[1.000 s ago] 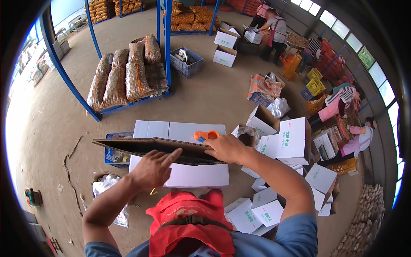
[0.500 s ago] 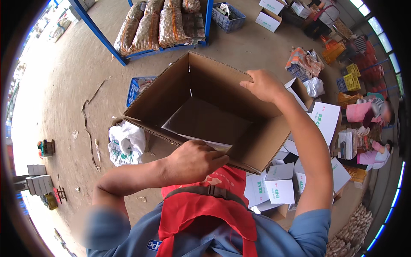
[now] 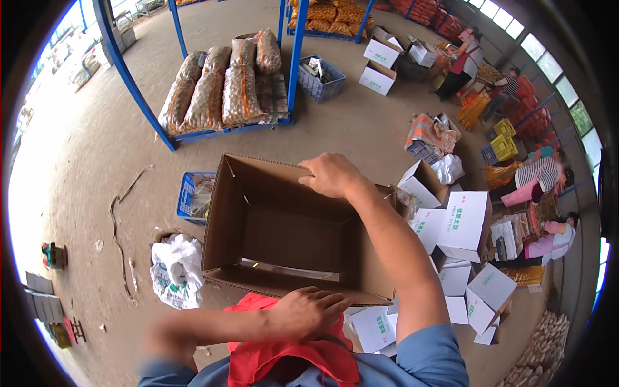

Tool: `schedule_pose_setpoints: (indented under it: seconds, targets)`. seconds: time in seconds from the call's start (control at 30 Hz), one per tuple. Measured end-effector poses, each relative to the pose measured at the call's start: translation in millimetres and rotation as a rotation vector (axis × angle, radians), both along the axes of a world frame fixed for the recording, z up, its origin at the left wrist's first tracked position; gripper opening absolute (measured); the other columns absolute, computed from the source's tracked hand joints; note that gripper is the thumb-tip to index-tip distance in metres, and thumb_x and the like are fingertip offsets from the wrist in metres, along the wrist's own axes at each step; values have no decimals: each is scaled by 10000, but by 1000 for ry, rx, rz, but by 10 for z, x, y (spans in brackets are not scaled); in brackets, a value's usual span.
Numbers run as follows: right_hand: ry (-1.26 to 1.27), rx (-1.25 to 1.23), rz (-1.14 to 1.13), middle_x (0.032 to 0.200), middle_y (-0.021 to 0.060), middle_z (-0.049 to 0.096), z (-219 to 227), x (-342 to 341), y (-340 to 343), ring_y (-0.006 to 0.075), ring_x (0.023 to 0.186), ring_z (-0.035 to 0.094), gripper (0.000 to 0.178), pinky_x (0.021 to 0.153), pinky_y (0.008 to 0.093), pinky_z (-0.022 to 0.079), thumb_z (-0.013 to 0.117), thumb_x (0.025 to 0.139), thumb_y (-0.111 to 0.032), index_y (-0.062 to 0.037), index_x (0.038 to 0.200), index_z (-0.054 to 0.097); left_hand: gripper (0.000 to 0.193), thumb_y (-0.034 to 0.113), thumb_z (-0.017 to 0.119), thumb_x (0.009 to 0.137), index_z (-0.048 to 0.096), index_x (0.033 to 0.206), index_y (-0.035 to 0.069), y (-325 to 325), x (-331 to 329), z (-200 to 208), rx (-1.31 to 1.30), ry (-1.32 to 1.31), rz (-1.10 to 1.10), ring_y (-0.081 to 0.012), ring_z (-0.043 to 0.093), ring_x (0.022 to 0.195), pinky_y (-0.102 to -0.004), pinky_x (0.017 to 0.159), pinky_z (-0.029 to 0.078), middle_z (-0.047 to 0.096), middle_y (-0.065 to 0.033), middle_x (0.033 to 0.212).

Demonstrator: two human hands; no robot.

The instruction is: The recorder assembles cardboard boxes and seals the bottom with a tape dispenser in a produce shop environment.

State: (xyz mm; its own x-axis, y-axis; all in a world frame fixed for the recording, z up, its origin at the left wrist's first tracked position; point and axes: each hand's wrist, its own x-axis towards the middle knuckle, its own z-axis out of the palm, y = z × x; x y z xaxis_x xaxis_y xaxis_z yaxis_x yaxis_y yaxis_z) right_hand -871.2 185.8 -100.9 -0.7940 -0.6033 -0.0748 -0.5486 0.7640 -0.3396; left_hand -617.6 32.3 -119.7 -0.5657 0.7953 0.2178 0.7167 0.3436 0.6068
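A large cardboard box, brown inside, is held in front of my body with its open top facing me. Light shows along a gap low on its inside near the close wall. My right hand grips the far rim, thumb over the edge. At the near rim my left hand is closed against the box wall, its fingers together and partly hidden behind the knuckles. My red apron lies just below the left hand.
Several white cartons are piled at the right. A blue crate and a white plastic bag sit left of the box. Filled mesh sacks rest on a blue rack farther off. Co-workers are at the far right.
The box has turned and come lower, its near rim now more level. Both hands have moved with it, the right one leftward and down. My view has tilted toward the far floor.
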Motion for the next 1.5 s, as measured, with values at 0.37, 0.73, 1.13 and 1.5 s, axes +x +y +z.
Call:
schedule_pose_setpoints:
  seconds: [0.37, 0.73, 1.13, 1.5]
  targets:
    - [-43, 41, -67, 1070, 238, 753, 132, 21, 11, 428, 1062, 705, 333, 967, 508, 547, 700, 962, -318, -55, 1160, 751, 685, 232, 605, 1052, 315, 1575, -101, -2042, -1092, 77, 178, -382, 846, -464, 408, 1495, -457, 1236, 334, 408, -372, 1572]
    - [-9, 30, -109, 957, 224, 761, 173, 81, -91, 422, 978, 723, 334, 909, 509, 558, 700, 962, -337, -52, 1125, 762, 1161, 802, 507, 927, 309, 1546, -160, -1384, -1279, -264, -628, 264, 78, -572, 202, 1549, -596, 1283, 179, 257, -444, 1601]
    - [279, -278, -310, 1460, 232, 574, 553, 633, 896, 411, 1347, 557, 506, 1129, 476, 456, 634, 1042, -334, 11, 1408, 582, 824, 552, 575, 1008, 411, 1585, -14, -1514, -1429, -750, -449, 105, 135, -335, 168, 1625, -452, 1332, 115, 260, -236, 1712]
    - [-217, -131, -463, 1558, 428, 330, -75, 1659, 698, 567, 1434, 402, 686, 1200, 534, 379, 423, 1120, -348, 155, 1552, 245, 858, 401, 705, 917, 405, 1541, -106, -1375, -1440, -866, -384, 160, 173, -421, 249, 1588, -515, 1307, 172, 318, -301, 1662]
